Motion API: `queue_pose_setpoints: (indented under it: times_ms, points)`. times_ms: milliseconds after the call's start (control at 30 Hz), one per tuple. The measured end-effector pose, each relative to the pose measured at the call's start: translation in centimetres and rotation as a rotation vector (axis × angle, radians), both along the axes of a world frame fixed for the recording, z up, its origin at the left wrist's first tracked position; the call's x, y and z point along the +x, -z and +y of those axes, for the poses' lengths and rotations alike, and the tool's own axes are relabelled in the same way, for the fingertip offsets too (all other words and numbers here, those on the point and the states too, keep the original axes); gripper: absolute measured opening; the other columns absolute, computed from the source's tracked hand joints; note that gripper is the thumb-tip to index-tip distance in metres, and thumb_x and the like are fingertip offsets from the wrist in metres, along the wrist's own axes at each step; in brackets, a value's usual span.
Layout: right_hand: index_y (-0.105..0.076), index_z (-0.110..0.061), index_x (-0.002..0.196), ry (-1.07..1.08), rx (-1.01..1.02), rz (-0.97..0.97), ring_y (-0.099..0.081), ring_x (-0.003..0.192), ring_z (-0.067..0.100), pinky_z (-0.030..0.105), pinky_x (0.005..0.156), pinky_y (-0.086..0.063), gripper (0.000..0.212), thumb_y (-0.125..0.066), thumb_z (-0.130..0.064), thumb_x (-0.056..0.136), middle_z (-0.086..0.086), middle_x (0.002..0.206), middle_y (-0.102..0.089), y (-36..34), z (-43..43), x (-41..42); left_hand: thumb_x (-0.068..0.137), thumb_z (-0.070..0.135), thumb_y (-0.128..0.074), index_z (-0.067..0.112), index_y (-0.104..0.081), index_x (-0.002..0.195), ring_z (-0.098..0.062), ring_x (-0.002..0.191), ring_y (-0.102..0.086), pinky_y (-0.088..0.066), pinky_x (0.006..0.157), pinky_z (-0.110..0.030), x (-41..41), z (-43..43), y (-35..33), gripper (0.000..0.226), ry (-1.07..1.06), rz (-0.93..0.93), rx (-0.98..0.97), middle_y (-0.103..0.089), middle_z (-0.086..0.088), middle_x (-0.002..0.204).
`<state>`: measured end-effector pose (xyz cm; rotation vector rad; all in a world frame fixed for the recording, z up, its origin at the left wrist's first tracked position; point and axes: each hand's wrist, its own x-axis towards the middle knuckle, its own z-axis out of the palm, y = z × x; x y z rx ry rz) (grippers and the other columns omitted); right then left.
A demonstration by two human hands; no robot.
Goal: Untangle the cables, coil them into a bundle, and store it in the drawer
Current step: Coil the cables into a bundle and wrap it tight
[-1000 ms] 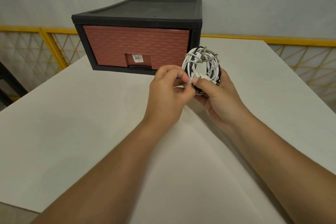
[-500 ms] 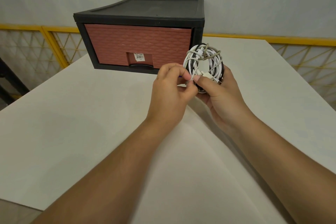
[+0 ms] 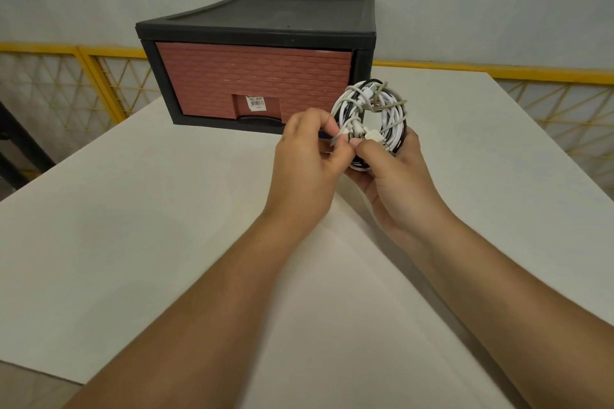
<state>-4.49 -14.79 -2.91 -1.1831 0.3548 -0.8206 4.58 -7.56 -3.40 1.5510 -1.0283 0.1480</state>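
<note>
A coiled bundle of white, grey and black cables [image 3: 373, 109] is held upright above the white table [image 3: 133, 226]. My right hand [image 3: 395, 176] grips the bundle from below, thumb pressed on a white plug. My left hand [image 3: 309, 156] pinches a thin cable end at the bundle's left side. Behind them stands a black drawer unit [image 3: 265, 20] with a closed red brick-patterned drawer [image 3: 252, 83]; its handle recess bears a barcode sticker.
A yellow mesh railing [image 3: 66, 83] runs behind the table on both sides, against a grey wall. The table's near left edge [image 3: 40, 372] drops off at the lower left.
The bundle and both hands have stayed almost in place in front of the drawer's right side; my left fingers shifted slightly on the cable end. The view has tilted a little.
</note>
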Motion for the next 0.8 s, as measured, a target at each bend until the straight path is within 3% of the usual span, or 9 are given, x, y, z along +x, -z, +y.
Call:
queue_pose_setpoints:
  times_ms: [100, 300, 433, 600, 700, 800]
  points:
    - [-0.038, -0.01, 0.136, 0.018, -0.01, 0.015, -0.065, 0.11, 0.025, 0.043, 0.094, -0.053, 0.058, -0.064, -0.002, 0.086, 0.012, 0.123, -0.064, 0.25, -0.37, -0.02, 0.088, 0.024, -0.062, 0.031, -0.056, 0.087, -0.015, 0.091, -0.067, -0.056, 0.08, -0.038, -0.08, 0.04, -0.06, 0.009, 0.085, 0.14, 0.019, -0.063, -0.004, 0.105]
    - [-0.031, -0.016, 0.14, 0.028, -0.03, 0.046, -0.065, 0.111, 0.022, 0.042, 0.094, -0.053, 0.064, -0.064, -0.002, 0.087, 0.008, 0.125, -0.063, 0.66, -0.47, 0.23, 0.085, 0.029, -0.061, 0.035, -0.057, 0.088, -0.021, 0.093, -0.068, -0.054, 0.081, -0.034, -0.24, -0.01, -0.11, 0.008, 0.142, 0.263, 0.039, -0.066, -0.005, 0.106]
    - [-0.031, -0.015, 0.14, 0.057, -0.041, 0.056, -0.064, 0.111, 0.019, 0.04, 0.093, -0.054, 0.063, -0.062, 0.0, 0.087, 0.006, 0.126, -0.062, 0.69, -0.41, 0.22, 0.093, 0.011, -0.064, 0.023, -0.06, 0.09, -0.005, 0.073, -0.064, -0.048, 0.069, -0.019, -0.07, 0.09, -0.2, 0.013, 0.157, 0.359, 0.027, -0.067, 0.012, 0.084]
    - [-0.031, -0.019, 0.136, 0.086, -0.103, 0.104, -0.064, 0.111, 0.019, 0.04, 0.092, -0.055, 0.063, -0.062, 0.0, 0.085, 0.003, 0.125, -0.061, 0.84, -0.43, 0.21, 0.092, 0.009, -0.063, 0.021, -0.057, 0.082, 0.003, 0.045, -0.047, -0.034, 0.05, -0.01, -0.23, 0.25, -0.36, 0.017, 0.15, 0.376, 0.089, -0.058, 0.017, 0.051]
    - [-0.031, -0.023, 0.135, 0.092, -0.15, 0.133, -0.064, 0.11, 0.019, 0.041, 0.094, -0.054, 0.068, -0.065, -0.006, 0.079, 0.001, 0.123, -0.062, 0.86, -0.3, 0.36, 0.092, 0.012, -0.061, 0.026, -0.053, 0.081, 0.002, 0.051, -0.05, -0.035, 0.052, -0.011, -0.41, 0.29, -0.34, 0.02, 0.118, 0.323, 0.091, -0.066, 0.007, 0.073]
    - [-0.028, -0.024, 0.136, 0.076, -0.146, 0.123, -0.064, 0.11, 0.02, 0.04, 0.094, -0.054, 0.07, -0.065, -0.007, 0.078, 0.003, 0.124, -0.062, 0.79, -0.16, 0.41, 0.092, 0.02, -0.057, 0.032, -0.051, 0.085, -0.01, 0.078, -0.062, -0.046, 0.067, -0.023, -0.22, 0.12, 0.22, 0.015, 0.039, 0.136, 0.121, -0.063, -0.006, 0.102]
